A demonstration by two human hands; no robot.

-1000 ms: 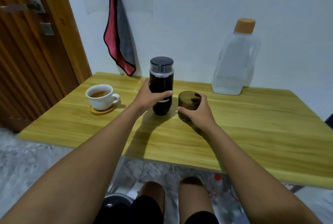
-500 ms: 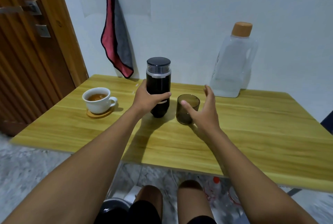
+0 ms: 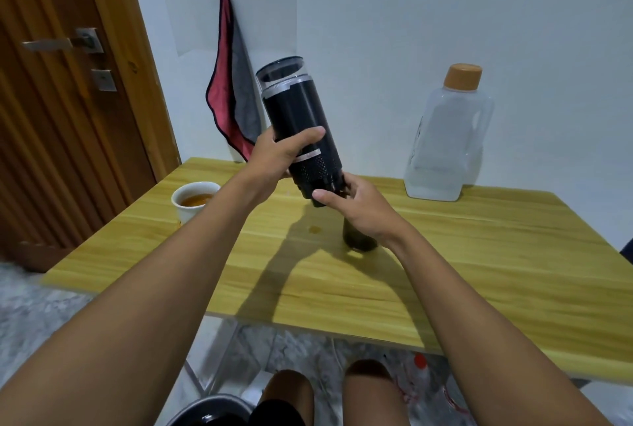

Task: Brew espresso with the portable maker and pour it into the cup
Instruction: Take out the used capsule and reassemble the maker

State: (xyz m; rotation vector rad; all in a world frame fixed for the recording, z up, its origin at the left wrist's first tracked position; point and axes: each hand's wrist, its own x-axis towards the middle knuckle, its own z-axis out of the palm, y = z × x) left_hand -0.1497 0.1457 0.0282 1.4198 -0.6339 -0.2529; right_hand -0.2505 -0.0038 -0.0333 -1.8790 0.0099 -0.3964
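Portable espresso maker (image 3: 301,124) is up off the surface (image 3: 479,271), tilted, clear lid end leaning up and to the left, base end low and over the dark glass cup (image 3: 358,240).

Left hand (image 3: 277,158): grip wrapped round the mid-body, thumb across the front just above the silver band. Right hand (image 3: 356,206): grip curled on the ribbed base end, thumb on the near side. Far-side fingers are hidden, so I can't tell how much of the base it has.

The cup stands on the surface directly under the right wrist, mostly covered by it. Can't see the rim or what's inside.

Looks like the base section is about to be twisted or worked. To do it well:
- left hand is the anchor, so clamp the body and turn only with the right
- level the body before anything comes loose; tilted like this, liquid inside would run toward the base
- stay above the cup so drips land there; there is already a small wet spot (image 3: 314,229) on the wood just left of it
- mind the right forearm, it's close enough to knock the cup

White cup of tea (image 3: 193,199) to the left and water jug (image 3: 445,137) at the back are well apart from the work.
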